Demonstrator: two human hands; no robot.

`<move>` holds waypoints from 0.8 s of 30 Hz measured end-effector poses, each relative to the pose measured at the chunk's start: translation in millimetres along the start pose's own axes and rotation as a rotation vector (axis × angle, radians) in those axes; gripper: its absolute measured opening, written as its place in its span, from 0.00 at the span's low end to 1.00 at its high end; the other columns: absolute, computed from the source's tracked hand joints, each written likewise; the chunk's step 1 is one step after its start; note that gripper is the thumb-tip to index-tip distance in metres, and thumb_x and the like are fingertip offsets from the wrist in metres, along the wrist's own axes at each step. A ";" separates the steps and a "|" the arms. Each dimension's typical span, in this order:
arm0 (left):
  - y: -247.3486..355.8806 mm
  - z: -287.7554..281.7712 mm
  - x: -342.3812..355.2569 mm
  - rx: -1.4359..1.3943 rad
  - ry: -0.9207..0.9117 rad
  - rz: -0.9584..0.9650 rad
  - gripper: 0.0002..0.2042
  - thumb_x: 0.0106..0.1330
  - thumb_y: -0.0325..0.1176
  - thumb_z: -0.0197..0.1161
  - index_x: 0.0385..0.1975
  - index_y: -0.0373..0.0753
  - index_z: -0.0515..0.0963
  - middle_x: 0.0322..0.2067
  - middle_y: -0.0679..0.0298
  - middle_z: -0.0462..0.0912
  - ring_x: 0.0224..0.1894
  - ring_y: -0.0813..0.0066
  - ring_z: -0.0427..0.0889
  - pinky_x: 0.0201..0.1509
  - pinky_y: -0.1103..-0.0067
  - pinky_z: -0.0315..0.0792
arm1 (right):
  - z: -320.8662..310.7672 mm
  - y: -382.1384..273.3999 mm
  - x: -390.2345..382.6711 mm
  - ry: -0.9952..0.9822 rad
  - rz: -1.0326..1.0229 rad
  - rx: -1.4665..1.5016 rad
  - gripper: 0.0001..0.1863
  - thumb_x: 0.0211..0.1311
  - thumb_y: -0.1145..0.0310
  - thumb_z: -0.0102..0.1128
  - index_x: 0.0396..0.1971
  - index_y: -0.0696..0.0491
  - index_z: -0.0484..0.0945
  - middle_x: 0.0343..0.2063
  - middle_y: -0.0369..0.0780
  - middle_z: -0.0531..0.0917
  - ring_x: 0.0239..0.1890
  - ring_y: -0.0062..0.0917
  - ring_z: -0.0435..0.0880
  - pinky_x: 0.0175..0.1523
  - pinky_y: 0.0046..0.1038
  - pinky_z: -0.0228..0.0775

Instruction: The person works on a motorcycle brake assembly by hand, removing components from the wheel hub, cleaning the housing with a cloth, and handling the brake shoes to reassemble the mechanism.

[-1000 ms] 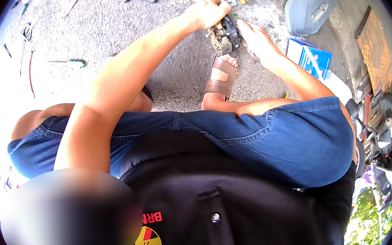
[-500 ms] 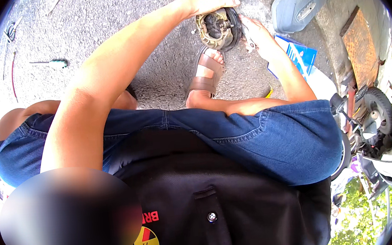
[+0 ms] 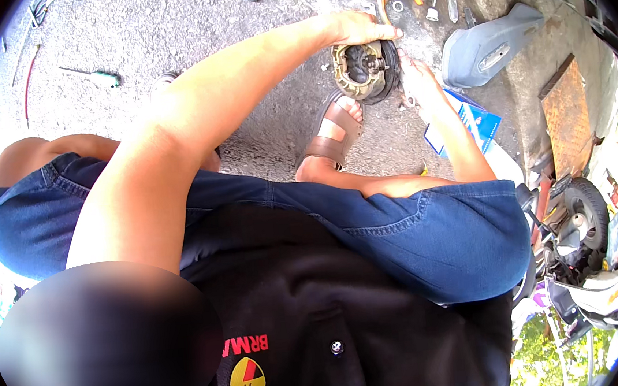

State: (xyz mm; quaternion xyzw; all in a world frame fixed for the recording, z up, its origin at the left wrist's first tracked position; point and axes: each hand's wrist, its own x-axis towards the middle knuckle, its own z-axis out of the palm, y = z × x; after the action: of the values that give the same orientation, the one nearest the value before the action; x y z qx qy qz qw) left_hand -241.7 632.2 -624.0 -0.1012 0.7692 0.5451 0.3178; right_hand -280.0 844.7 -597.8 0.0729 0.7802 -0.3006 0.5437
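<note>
I view remotely: sandalled foot (image 3: 322,150) near 12 o'clock | round metal part (image 3: 364,67) just beyond, 1 o'clock | right hand (image 3: 423,80) at its 3 o'clock, can't tell grip | left hand (image 3: 355,27) curled over its 12 o'clock rim, holding | orange-handled pliers (image 3: 382,3) beyond | step, I judge: steadying the part; next calls for firm left hold, sure right-hand contact

A black shirt (image 3: 410,338) bore red lettering (image 3: 252,344) and a yellow shield (image 3: 248,384); the denim shorts (image 3: 431,245) were blue, the sandal (image 3: 323,150) brown.
</note>
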 end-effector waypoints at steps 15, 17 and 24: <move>6.0 0.7 4.5 -0.127 -0.092 0.025 0.47 0.50 0.75 0.54 0.51 0.32 0.76 0.50 0.48 0.78 0.55 0.56 0.76 0.60 0.68 0.67 | 50.0 46.1 20.7 0.566 -0.680 0.137 0.31 0.74 0.48 0.36 0.31 0.65 0.74 0.21 0.45 0.74 0.27 0.30 0.69 0.37 0.35 0.62; 7.7 1.1 7.4 -0.119 -0.085 0.029 0.46 0.51 0.75 0.54 0.52 0.32 0.76 0.50 0.48 0.78 0.55 0.56 0.76 0.61 0.68 0.66 | 46.9 49.1 22.0 0.521 -0.663 0.193 0.31 0.74 0.48 0.36 0.31 0.65 0.74 0.21 0.44 0.74 0.27 0.29 0.69 0.37 0.35 0.62; 4.8 8.4 14.4 0.027 -0.034 0.021 0.45 0.51 0.75 0.52 0.53 0.36 0.76 0.52 0.49 0.78 0.57 0.56 0.75 0.62 0.67 0.66 | 6.0 7.3 -9.1 0.143 -0.085 0.140 0.27 0.70 0.44 0.44 0.20 0.51 0.70 0.10 0.30 0.64 0.09 0.16 0.62 0.14 0.25 0.55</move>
State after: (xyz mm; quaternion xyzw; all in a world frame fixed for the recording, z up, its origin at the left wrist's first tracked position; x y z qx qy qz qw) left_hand -252.1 644.3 -630.6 -0.0796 0.7721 0.5395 0.3265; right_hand -268.4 849.3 -593.9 0.0989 0.7965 -0.3710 0.4670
